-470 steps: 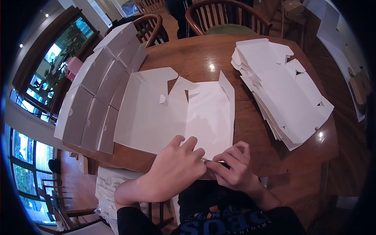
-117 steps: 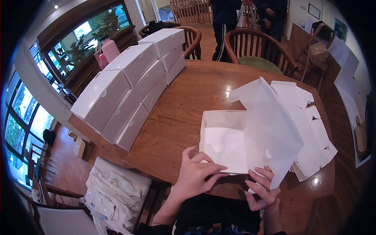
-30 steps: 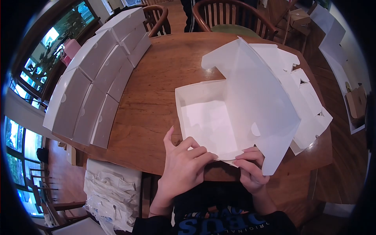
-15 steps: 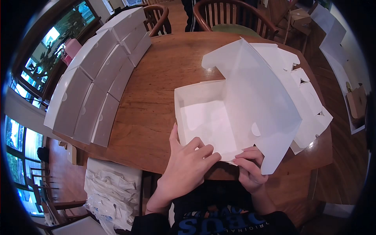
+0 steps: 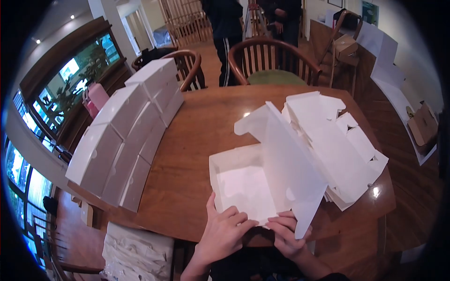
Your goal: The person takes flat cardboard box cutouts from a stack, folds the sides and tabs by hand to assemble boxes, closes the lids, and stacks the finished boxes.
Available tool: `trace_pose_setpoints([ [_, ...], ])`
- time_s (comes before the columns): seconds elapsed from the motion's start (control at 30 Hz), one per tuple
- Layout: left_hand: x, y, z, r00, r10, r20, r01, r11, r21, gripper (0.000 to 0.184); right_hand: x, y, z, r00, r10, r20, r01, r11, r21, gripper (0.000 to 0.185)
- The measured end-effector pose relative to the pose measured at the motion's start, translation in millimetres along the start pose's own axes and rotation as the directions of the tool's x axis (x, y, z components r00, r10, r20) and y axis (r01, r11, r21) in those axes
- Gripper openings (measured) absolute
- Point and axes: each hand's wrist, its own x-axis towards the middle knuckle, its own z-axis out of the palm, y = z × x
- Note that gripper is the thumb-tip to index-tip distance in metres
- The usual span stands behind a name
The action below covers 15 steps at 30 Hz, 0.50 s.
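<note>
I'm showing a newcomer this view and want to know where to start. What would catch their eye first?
Probably the open white box near the table's front edge, its lid raised on the right, left hand and right hand at its near wall. Next, perhaps, the stacked white boxes at left and flat cartons at right.

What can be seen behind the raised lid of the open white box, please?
Beyond the raised lid, flat white box blanks lie piled on the wooden table. The lid hides part of the pile's left side and the tabletop there.
</note>
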Motion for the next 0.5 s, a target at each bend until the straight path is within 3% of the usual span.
trace_pose_setpoints([
  [0.17,-6.0,-5.1,-0.3,0.997,0.004,0.082,-0.006,1.000,0.026,0.043,0.5,-2.2,4.0,1.000,0.018,-0.013,-0.018,1.000,0.024,0.038],
  [0.5,-7.8,-3.0,3.7,1.000,-0.023,0.019,0.023,1.000,0.021,0.039,1.0,-0.3,7.3,0.999,0.047,0.008,-0.048,0.994,0.099,0.037],
])
